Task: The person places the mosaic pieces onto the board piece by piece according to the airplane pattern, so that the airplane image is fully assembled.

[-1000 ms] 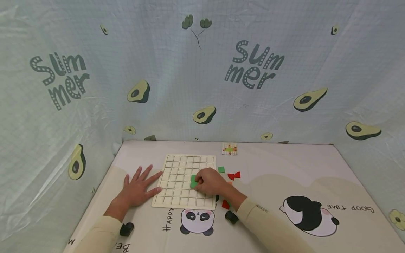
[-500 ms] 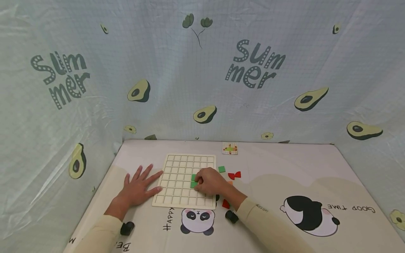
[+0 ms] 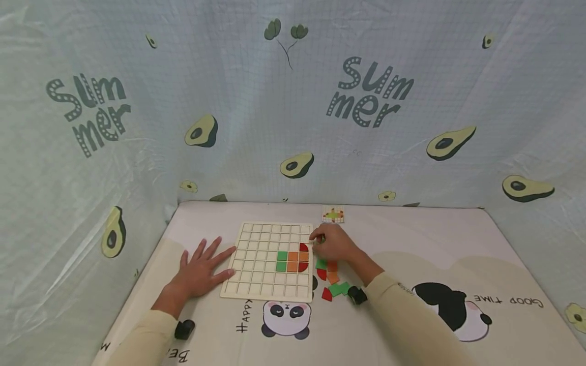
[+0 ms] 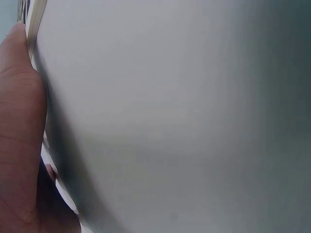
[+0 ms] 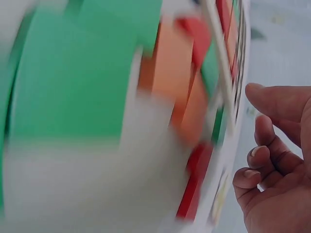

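The pale grid board (image 3: 254, 272) lies flat, bearing a column of green squares (image 3: 281, 261), orange squares (image 3: 292, 261) beside it and red rounded pieces (image 3: 303, 267) at the right side. Fingers spread, the left hand (image 3: 197, 274) rests left of the board and touches its edge. Just off the board's right edge is the right hand (image 3: 336, 245), over a partly covered green piece (image 3: 322, 238). In the right wrist view, the right hand's fingers (image 5: 259, 154) are loosely curled with the thumb apart, and no piece shows between them.
Loose green (image 3: 339, 289), orange (image 3: 332, 277) and red pieces (image 3: 327, 294) lie right of the board. A small patterned card (image 3: 333, 214) is at the back. Black objects (image 3: 184, 329) sit by both wrists. Printed cloth walls (image 3: 247, 127) stand around the table.
The right hand has moved off the board to the right and back, uncovering orange and red pieces on it and loose pieces beside it. The left hand stays in place.
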`<state>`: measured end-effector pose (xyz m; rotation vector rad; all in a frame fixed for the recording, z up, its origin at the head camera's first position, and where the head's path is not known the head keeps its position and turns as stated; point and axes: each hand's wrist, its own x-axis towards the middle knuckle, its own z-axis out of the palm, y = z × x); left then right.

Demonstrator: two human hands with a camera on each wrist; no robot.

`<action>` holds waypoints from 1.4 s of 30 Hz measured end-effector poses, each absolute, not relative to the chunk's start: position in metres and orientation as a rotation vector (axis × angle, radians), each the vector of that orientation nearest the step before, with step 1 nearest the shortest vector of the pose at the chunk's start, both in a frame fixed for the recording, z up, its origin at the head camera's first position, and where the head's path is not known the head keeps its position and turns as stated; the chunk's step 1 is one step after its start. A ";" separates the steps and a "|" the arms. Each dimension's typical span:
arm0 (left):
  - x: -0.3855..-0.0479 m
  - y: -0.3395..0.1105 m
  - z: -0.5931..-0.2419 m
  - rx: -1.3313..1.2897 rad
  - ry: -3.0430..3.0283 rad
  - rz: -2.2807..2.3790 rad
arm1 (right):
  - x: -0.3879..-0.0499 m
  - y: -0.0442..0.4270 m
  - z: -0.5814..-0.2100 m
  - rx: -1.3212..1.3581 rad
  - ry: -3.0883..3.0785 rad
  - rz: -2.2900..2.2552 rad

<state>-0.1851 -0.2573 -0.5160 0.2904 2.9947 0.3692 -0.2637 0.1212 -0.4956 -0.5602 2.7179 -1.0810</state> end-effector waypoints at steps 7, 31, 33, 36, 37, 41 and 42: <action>-0.186 -0.258 -0.516 0.290 2.998 0.375 | -0.280 0.147 -0.504 -0.425 2.726 -1.043; -0.188 -0.257 -0.517 0.304 2.990 0.369 | -0.274 0.149 -0.508 -0.608 2.713 -1.037; -0.188 -0.257 -0.516 0.302 2.992 0.370 | -0.273 0.146 -0.507 -0.614 2.705 -1.049; -0.187 -0.257 -0.515 0.299 2.994 0.374 | -0.272 0.141 -0.506 -0.599 2.687 -1.065; -0.187 -0.257 -0.515 0.298 2.995 0.375 | -0.271 0.140 -0.505 -0.594 2.679 -1.073; -0.185 -0.255 -0.515 0.305 3.009 0.367 | -0.267 0.133 -0.503 -0.586 2.650 -1.090; -0.185 -0.256 -0.515 0.305 3.010 0.368 | -0.267 0.131 -0.503 -0.590 2.649 -1.091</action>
